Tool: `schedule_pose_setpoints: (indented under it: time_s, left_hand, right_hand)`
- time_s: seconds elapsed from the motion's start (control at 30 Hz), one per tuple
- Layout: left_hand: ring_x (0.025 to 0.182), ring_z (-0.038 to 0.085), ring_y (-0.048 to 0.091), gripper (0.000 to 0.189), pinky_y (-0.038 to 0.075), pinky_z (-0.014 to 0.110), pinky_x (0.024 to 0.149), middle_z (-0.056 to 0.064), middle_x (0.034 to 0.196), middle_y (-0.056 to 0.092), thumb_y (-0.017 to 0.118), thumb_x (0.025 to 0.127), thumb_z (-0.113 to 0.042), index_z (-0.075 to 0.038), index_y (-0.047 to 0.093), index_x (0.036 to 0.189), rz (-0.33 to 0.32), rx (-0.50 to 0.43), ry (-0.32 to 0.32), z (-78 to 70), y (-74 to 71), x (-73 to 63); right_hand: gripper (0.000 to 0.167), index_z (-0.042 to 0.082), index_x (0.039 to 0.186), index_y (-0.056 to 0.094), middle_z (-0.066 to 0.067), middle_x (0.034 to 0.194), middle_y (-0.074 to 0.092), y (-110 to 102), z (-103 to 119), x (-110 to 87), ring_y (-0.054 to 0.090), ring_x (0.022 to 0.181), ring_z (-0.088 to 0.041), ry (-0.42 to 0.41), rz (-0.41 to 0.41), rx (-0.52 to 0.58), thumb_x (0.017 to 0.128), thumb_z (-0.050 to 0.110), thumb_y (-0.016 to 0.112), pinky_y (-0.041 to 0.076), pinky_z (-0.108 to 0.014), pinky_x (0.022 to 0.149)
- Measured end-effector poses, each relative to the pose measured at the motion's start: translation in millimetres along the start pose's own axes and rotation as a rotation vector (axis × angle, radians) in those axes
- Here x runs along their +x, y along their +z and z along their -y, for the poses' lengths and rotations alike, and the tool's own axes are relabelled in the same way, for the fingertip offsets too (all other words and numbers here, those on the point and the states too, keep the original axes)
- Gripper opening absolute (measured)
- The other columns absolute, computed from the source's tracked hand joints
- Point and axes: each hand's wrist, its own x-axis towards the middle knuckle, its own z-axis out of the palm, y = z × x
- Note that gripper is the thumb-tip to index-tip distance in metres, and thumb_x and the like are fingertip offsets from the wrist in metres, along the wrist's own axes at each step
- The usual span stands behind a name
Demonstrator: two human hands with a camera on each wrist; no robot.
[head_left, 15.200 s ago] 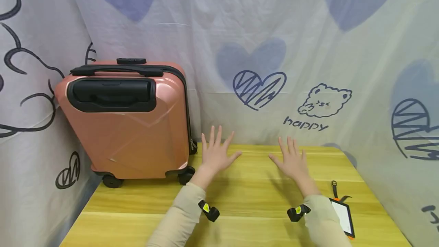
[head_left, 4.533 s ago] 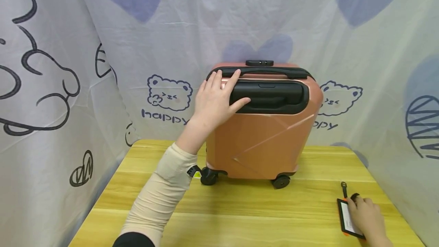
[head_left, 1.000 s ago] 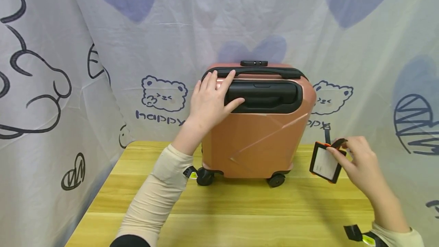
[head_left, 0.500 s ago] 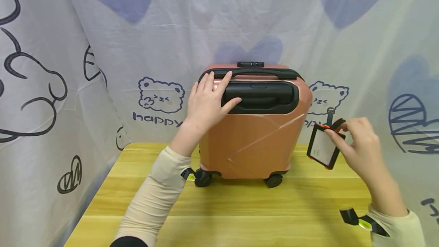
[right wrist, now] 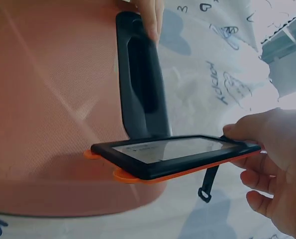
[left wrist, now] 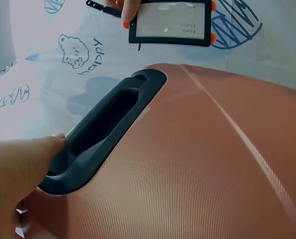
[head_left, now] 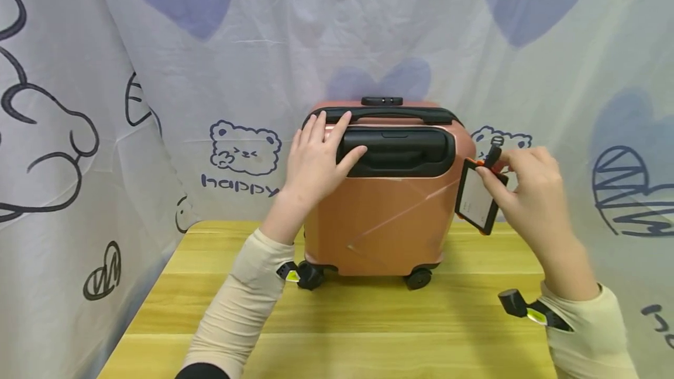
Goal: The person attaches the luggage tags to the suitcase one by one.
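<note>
An orange-pink suitcase (head_left: 389,221) stands upright on its wheels, its black recessed pull handle (head_left: 397,151) and top carry handle (head_left: 392,113) facing me. My left hand (head_left: 318,162) rests with spread, straight fingers on its upper left corner, thumb over the edge of the black recess. My right hand (head_left: 532,186) pinches a luggage tag (head_left: 476,197) at its top between thumb and fingers, raised beside the suitcase's right side. The tag has a black frame, orange edges and a white card; its black strap with buckle (right wrist: 205,191) sticks out past the fingers.
The suitcase stands on a wood-grain table (head_left: 337,332). Close behind hangs a pale curtain (head_left: 295,45) printed with hearts and bears, which also runs along the left and right sides. A combination lock (head_left: 381,100) sits on the suitcase's top.
The suitcase went from the left to the middle earlier. My right hand picked the luggage tag up off the table and has moved it up and left towards the suitcase. My left hand stays put.
</note>
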Motion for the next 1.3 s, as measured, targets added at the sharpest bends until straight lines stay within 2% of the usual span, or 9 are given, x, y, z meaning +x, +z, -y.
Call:
schedule_pose_setpoints:
  time_s: [0.23, 0.4, 0.5, 0.63, 0.77, 0.87, 1.0, 1.17, 1.3]
  left_hand:
    - [0.15, 0.034, 0.021, 0.067, 0.021, 0.056, 0.119, 0.016, 0.16, 0.027, 0.039, 0.097, -0.063, -0.032, 0.026, 0.155, -0.057, -0.05, -0.01, 0.2, 0.9, -1.9]
    - [0.149, 0.034, 0.024, 0.065, 0.025, 0.058, 0.117, 0.014, 0.158, 0.031, 0.043, 0.097, -0.061, -0.028, 0.034, 0.152, -0.156, -0.057, 0.04, -1.7, 1.8, -1.3]
    - [0.147, 0.033, 0.028, 0.062, 0.026, 0.057, 0.116, 0.013, 0.155, 0.037, 0.048, 0.096, -0.057, -0.025, 0.041, 0.149, -0.241, -0.082, 0.1, -3.8, 3.1, 0.8]
    - [0.14, 0.031, 0.04, 0.054, 0.03, 0.051, 0.116, 0.013, 0.145, 0.05, 0.057, 0.095, -0.048, -0.018, 0.054, 0.14, -0.405, -0.143, 0.227, -7.7, 4.1, 5.4]
    - [0.125, 0.028, 0.053, 0.042, 0.038, 0.04, 0.111, 0.012, 0.128, 0.062, 0.067, 0.092, -0.035, -0.012, 0.065, 0.127, -0.558, -0.294, 0.367, -14.2, 2.7, 10.2]
    - [0.112, 0.027, 0.057, 0.035, 0.042, 0.036, 0.103, 0.011, 0.116, 0.066, 0.072, 0.089, -0.027, -0.009, 0.069, 0.119, -0.61, -0.448, 0.422, -20.5, 1.0, 13.2]
    - [0.099, 0.025, 0.057, 0.031, 0.045, 0.035, 0.091, 0.011, 0.105, 0.067, 0.074, 0.087, -0.021, -0.008, 0.072, 0.116, -0.584, -0.643, 0.416, -27.6, -2.1, 16.1]
    - [0.091, 0.02, 0.056, 0.031, 0.048, 0.03, 0.087, 0.01, 0.098, 0.063, 0.071, 0.089, -0.017, -0.009, 0.07, 0.119, -0.424, -0.865, 0.35, -32.9, -7.2, 17.6]
    - [0.086, 0.015, 0.053, 0.032, 0.048, 0.027, 0.085, 0.007, 0.095, 0.061, 0.067, 0.093, -0.019, -0.012, 0.067, 0.124, -0.314, -0.933, 0.294, -36.5, -9.5, 19.2]
  right_hand:
    - [0.017, -0.005, 0.085, 0.062, -0.019, 0.076, 0.061, 13.6, 13.1, 16.9, 0.047, 0.081, -0.033, 0.004, -0.039, 0.032, 0.08, 0.001, 0.076, 0.034, -0.04, 0.074]
    - [0.016, -0.005, 0.086, 0.062, -0.018, 0.075, 0.061, 21.5, 20.7, 28.2, 0.046, 0.078, -0.032, -0.001, -0.03, 0.037, 0.083, 0.004, 0.074, 0.033, -0.04, 0.071]
    - [0.015, -0.004, 0.086, 0.063, -0.017, 0.073, 0.061, 27.2, 25.7, 34.2, 0.045, 0.077, -0.032, 0.003, -0.019, 0.025, 0.084, 0.006, 0.074, 0.032, -0.04, 0.07]
    - [0.016, -0.004, 0.088, 0.065, -0.018, 0.074, 0.065, 35.3, 34.0, 41.6, 0.047, 0.077, -0.033, 0.009, -0.003, -0.013, 0.085, 0.009, 0.073, 0.037, -0.042, 0.072]
    - [0.016, -0.003, 0.088, 0.065, -0.017, 0.075, 0.066, 43.5, 42.3, 48.3, 0.049, 0.079, -0.034, 0.002, 0.007, -0.064, 0.086, 0.011, 0.073, 0.04, -0.045, 0.072]
    - [0.016, -0.002, 0.087, 0.064, -0.016, 0.076, 0.065, 49.5, 47.0, 52.5, 0.05, 0.082, -0.035, -0.007, 0.012, -0.102, 0.086, 0.012, 0.072, 0.041, -0.047, 0.072]
    - [0.017, 0.0, 0.087, 0.064, -0.016, 0.076, 0.066, 56.9, 51.5, 56.7, 0.051, 0.083, -0.035, -0.024, 0.016, -0.132, 0.086, 0.014, 0.073, 0.042, -0.048, 0.072]
    - [0.015, 0.001, 0.087, 0.065, -0.015, 0.078, 0.067, 63.3, 55.8, 59.4, 0.052, 0.084, -0.035, -0.031, 0.008, -0.128, 0.086, 0.014, 0.072, 0.041, -0.047, 0.07]
    - [0.015, 0.001, 0.087, 0.066, -0.015, 0.08, 0.068, 66.7, 58.6, 60.5, 0.053, 0.086, -0.036, -0.036, -0.015, -0.122, 0.086, 0.014, 0.072, 0.042, -0.047, 0.071]
